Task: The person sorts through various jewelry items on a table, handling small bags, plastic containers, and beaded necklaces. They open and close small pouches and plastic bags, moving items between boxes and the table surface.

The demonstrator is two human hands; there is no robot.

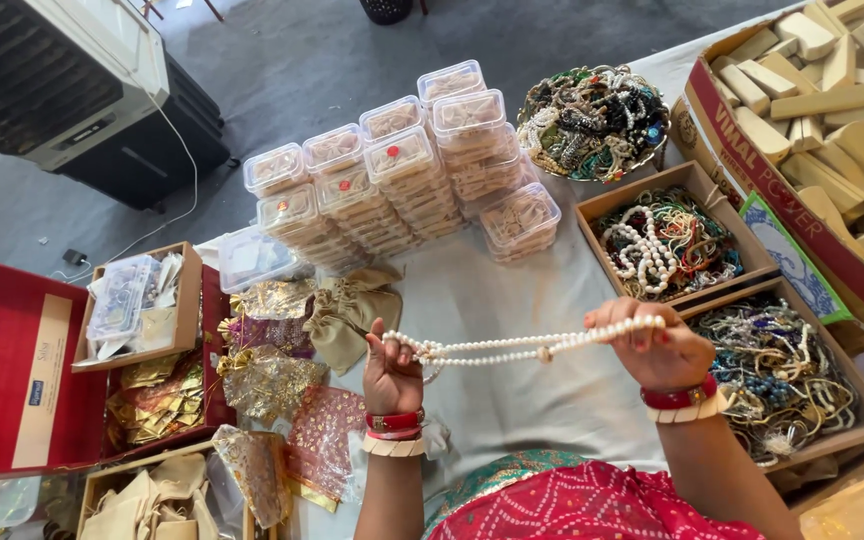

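Pearl strand stretched between two hands

Red box [12,380] stands open at far left, with fabric pouches [272,380] just beside it on the white-covered bench [512,300]. Left hand [392,375], fingers clenched on one end of the pearl strand [522,345], holds it above the cloth; right hand [657,350] grips the other end, fingers closed. Behind them are stacked clear boxes [402,180]; at right, cardboard trays of beads [667,245].

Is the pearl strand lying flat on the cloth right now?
No, the pearl strand is stretched in the air between the left hand and right hand.
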